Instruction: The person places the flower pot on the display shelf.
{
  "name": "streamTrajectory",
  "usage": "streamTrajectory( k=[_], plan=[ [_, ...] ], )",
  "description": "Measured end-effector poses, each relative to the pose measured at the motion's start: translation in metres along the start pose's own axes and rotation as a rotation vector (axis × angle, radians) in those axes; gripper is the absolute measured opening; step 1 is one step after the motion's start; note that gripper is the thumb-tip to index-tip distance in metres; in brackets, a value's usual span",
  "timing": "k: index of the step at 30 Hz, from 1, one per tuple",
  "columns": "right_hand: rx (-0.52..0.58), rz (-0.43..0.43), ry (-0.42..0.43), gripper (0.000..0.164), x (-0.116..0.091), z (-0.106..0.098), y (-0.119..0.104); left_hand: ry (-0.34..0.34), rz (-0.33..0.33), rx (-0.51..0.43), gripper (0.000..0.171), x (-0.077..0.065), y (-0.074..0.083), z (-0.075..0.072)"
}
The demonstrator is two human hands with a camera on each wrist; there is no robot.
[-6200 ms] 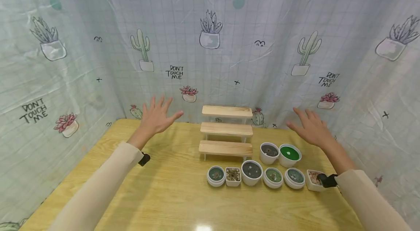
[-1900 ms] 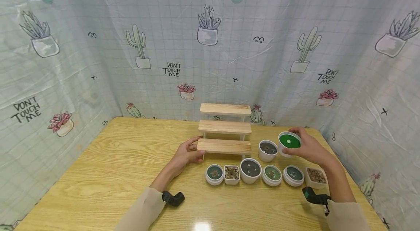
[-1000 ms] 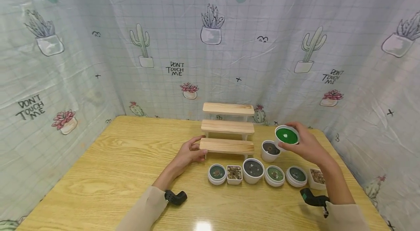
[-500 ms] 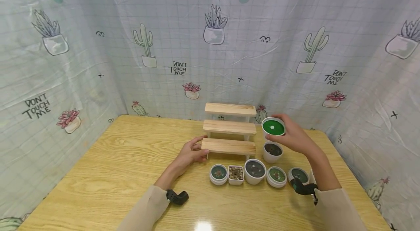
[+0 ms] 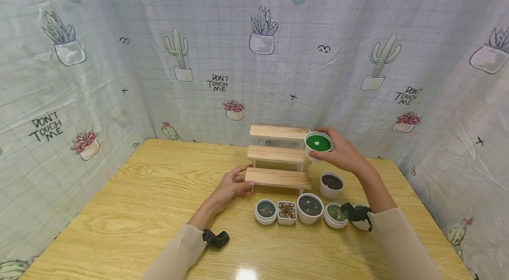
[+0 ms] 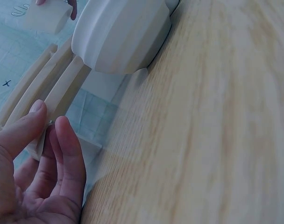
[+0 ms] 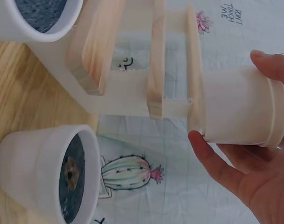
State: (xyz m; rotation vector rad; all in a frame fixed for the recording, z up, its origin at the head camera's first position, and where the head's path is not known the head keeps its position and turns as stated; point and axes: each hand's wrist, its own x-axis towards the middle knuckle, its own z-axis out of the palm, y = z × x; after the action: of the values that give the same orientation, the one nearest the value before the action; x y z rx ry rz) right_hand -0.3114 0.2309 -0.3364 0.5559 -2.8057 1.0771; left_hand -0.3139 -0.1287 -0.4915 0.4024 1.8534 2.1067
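Observation:
A three-step wooden shelf stand [image 5: 278, 177] with white supports stands on the table. My left hand [image 5: 230, 185] pinches the left end of its lowest board between thumb and fingers, also visible in the left wrist view, where the board [image 6: 62, 93] slopes upward. In my right hand [image 5: 343, 153] is a white flowerpot [image 5: 318, 144] with a bright green filling, gripped around its side. It is at the right end of the upper steps. The right wrist view has the pot's base [image 7: 212, 105] close against the top board; I cannot tell whether they touch.
Right of the stand sits a white pot with dark filling [image 5: 331, 185]. A front row holds a small round pot [image 5: 265, 213], a square pebble pot [image 5: 286, 213], a larger dark-filled pot [image 5: 310, 210] and a green-topped pot [image 5: 335, 215]. My right forearm partly covers another pot [image 5: 361, 223].
Both hands were raised and apart from everything at first. Since then the left took hold of the stand's lowest board. The right gripped the green-filled flowerpot, lifted it and carried it left to the stand.

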Motion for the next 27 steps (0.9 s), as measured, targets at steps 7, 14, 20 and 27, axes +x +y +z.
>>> streamTrajectory(
  k=[7, 14, 20, 27],
  plan=[
    [0.007, 0.008, -0.002, 0.082, 0.019, 0.003, -0.007, -0.001, -0.002, -0.012, 0.078, 0.0, 0.002, 0.001],
    [0.021, 0.0, -0.008, 0.081, 0.033, 0.006, -0.016, 0.005, -0.007, -0.012, 0.076, 0.0, 0.002, 0.001],
    [0.049, -0.005, -0.022, 0.081, 0.045, 0.009, -0.02, 0.012, -0.01, -0.014, 0.075, 0.0, 0.003, 0.002],
    [0.08, 0.0, -0.018, 0.084, 0.061, 0.01, -0.032, 0.012, -0.011, -0.023, 0.075, -0.001, 0.005, 0.001]
  ],
)
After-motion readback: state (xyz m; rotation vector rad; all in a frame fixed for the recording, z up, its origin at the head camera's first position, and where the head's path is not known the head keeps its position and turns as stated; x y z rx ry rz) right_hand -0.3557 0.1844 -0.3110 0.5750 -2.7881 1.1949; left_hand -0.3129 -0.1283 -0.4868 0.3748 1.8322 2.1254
